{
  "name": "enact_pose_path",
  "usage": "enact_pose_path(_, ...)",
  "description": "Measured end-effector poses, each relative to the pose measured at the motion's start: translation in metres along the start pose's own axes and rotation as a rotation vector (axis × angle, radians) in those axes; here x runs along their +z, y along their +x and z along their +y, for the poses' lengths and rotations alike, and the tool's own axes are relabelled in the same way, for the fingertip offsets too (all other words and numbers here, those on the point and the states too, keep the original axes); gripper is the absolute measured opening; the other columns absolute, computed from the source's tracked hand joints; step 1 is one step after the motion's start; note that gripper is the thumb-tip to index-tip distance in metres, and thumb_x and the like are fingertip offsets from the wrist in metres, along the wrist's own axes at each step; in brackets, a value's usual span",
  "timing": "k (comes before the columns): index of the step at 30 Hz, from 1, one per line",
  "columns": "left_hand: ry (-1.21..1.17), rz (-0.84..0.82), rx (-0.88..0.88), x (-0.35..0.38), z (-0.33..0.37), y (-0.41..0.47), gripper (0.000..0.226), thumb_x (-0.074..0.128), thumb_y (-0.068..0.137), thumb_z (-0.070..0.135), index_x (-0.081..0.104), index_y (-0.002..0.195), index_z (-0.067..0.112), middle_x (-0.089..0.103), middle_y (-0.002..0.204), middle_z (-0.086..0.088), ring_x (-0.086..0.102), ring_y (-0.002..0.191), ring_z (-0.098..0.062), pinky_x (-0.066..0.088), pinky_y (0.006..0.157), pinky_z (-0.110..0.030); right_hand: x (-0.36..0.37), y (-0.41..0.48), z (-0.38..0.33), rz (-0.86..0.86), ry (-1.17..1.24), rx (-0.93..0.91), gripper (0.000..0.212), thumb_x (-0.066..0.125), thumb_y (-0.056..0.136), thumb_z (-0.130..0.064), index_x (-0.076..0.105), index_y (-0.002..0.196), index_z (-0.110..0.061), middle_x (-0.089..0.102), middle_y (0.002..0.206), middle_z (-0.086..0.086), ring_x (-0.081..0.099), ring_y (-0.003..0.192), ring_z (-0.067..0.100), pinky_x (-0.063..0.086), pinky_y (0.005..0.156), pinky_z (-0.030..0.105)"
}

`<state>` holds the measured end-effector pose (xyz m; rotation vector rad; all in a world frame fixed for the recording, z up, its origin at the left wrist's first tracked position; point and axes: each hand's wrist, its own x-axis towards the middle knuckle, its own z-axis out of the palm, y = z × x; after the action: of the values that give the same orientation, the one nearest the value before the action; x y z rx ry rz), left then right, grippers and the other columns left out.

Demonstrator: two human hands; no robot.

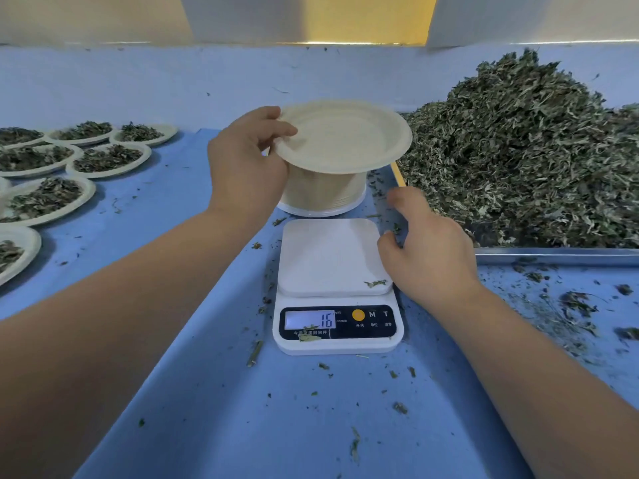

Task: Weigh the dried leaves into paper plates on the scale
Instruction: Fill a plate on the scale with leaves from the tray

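Heaping on the metal tray point(553, 255) right of the scale point(332, 257), dried leaves point(518, 150) lie loose. Behind the scale, the left hand point(245, 160) pinches a paper plate point(345, 136) by its rim. The right hand point(428, 250), loosely curled and empty, is just beside the scale. The display point(309, 319) reads 16; the buttons read M and T.

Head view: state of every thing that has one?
Scale, on, reads 16, platform bare but for a leaf scrap.
Plate stack, standing behind the scale.
Top plate, empty, held above the stack.
Left plates, filled with leaves.
Leaf pile, heaped on the tray.
Left hand, grips the top plate's rim.
Right hand, loosely curled, holds nothing.
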<state>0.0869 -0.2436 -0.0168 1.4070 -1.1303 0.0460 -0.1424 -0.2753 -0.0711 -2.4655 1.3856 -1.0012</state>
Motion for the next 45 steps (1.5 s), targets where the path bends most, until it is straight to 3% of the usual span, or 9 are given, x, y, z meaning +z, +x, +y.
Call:
enact_pose_path(2,-0.066,0.028,-0.036,-0.008,-0.002,-0.011,0.032,0.063,0.090,-0.005,0.078,0.100,0.022,0.069,0.129,0.002,0.062,0.110,0.014,0.049,0.102,-0.017,0.000,0.000,-0.001,0.015,0.080,0.009,0.064,0.055,0.087,-0.024,0.028,0.145,-0.030,0.067,0.127,-0.009,0.068,0.088,0.031,0.050,0.072,0.038)
enact_pose_path(4,-0.123,0.023,-0.046,-0.016,-0.001,-0.024,0.029,0.066,0.089,-0.005,0.078,0.099,0.020,0.071,0.126,-0.001,0.064,0.118,0.002,0.050,0.105,-0.025,-0.002,-0.001,-0.004,0.059,0.162,0.038,0.073,0.057,0.088,-0.028,0.020,0.151,-0.031,0.063,0.135,-0.011,0.070,0.095,0.027,0.055,0.078,0.041)
enact_pose_path(8,-0.207,0.001,-0.002,-0.026,-0.001,-0.055,0.033,0.070,0.088,-0.007,0.077,0.097,0.023,0.073,0.120,-0.005,0.070,0.111,-0.002,0.055,0.091,-0.019,-0.003,-0.004,-0.005,0.137,0.348,0.023,0.081,0.069,0.088,-0.030,0.025,0.156,-0.026,0.065,0.131,-0.015,0.065,0.109,0.016,0.053,0.089,0.038)
enact_pose_path(11,-0.215,-0.012,-0.006,-0.027,-0.012,-0.069,0.037,0.072,0.087,-0.009,0.075,0.096,0.027,0.073,0.118,-0.005,0.070,0.114,-0.011,0.057,0.097,-0.033,-0.001,-0.004,-0.003,0.130,0.377,-0.058,0.070,0.069,0.086,-0.027,0.044,0.151,-0.023,0.069,0.125,-0.009,0.066,0.107,0.011,0.053,0.094,0.038)
enact_pose_path(17,-0.115,-0.159,-0.075,-0.033,-0.027,-0.079,0.033,0.076,0.085,-0.009,0.075,0.103,0.019,0.068,0.131,-0.006,0.065,0.121,-0.002,0.049,0.102,-0.015,0.000,-0.003,-0.001,0.193,0.280,-0.114,0.047,0.066,0.085,-0.013,0.067,0.129,-0.028,0.076,0.102,0.004,0.069,0.092,0.024,0.058,0.079,0.038)
enact_pose_path(27,-0.087,-0.327,-0.254,-0.035,-0.024,-0.079,0.043,0.068,0.093,-0.004,0.064,0.125,0.025,0.072,0.110,0.016,0.069,0.106,0.003,0.053,0.100,-0.019,-0.010,-0.004,0.003,0.098,0.065,-0.148,0.040,0.057,0.088,-0.004,0.069,0.126,-0.013,0.075,0.098,0.017,0.067,0.087,0.040,0.056,0.076,0.047)
enact_pose_path(31,-0.055,-0.366,-0.266,-0.038,-0.028,-0.077,0.049,0.068,0.092,-0.008,0.061,0.137,0.011,0.070,0.121,0.008,0.067,0.110,0.006,0.051,0.097,-0.013,-0.010,-0.004,0.009,0.089,0.111,-0.113,0.050,0.049,0.083,0.005,0.071,0.123,-0.016,0.076,0.097,0.010,0.067,0.077,0.033,0.057,0.073,0.045)
enact_pose_path(40,-0.034,-0.399,-0.290,-0.038,-0.041,-0.075,0.059,0.047,0.091,-0.023,0.059,0.138,0.010,0.066,0.116,0.018,0.066,0.117,0.001,0.049,0.102,-0.014,-0.009,-0.003,0.012,0.128,0.163,-0.040,0.054,0.041,0.076,0.011,0.073,0.113,-0.012,0.075,0.100,0.001,0.069,0.095,0.023,0.056,0.088,0.042)
enact_pose_path(45,-0.068,-0.359,-0.358,-0.036,-0.043,-0.075,0.054,0.049,0.089,-0.022,0.067,0.119,0.020,0.068,0.110,0.021,0.066,0.096,0.016,0.048,0.073,-0.001,-0.011,-0.002,0.014,0.101,0.102,-0.007,0.057,0.043,0.077,0.014,0.071,0.119,-0.013,0.074,0.107,0.001,0.065,0.091,0.023,0.055,0.084,0.042)
